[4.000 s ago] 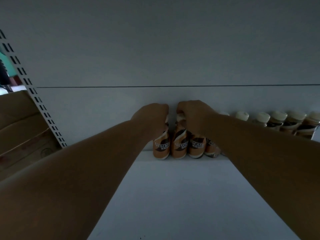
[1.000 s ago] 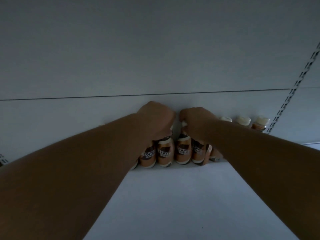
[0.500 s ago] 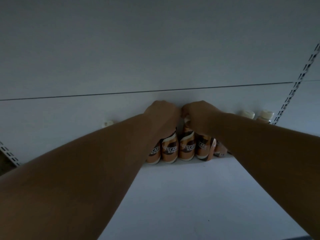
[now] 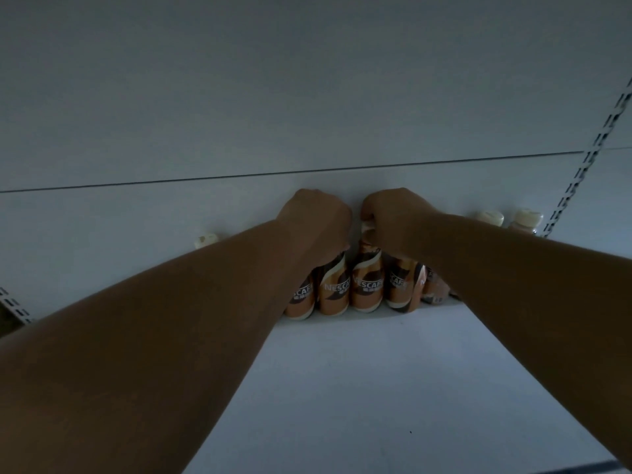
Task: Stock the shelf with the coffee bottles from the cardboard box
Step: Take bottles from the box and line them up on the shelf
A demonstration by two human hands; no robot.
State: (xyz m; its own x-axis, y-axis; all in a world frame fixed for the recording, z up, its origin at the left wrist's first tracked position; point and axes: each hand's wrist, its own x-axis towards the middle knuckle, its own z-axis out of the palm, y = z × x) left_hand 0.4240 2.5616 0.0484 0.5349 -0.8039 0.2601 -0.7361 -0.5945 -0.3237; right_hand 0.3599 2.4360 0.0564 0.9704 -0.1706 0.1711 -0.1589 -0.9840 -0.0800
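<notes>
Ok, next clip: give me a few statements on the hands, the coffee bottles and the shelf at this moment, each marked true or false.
1. Both hands are at the back of the shelf, on the bottle tops. True: left hand, right hand.
2. The Nescafe bottles lie on their sides. False: they stand upright in a row against the back panel.
3. The front of the shelf is full of bottles. False: it is bare.
4. More capped bottles show beyond the right forearm. True.
5. The cardboard box is in view. False: it is not seen.
</notes>
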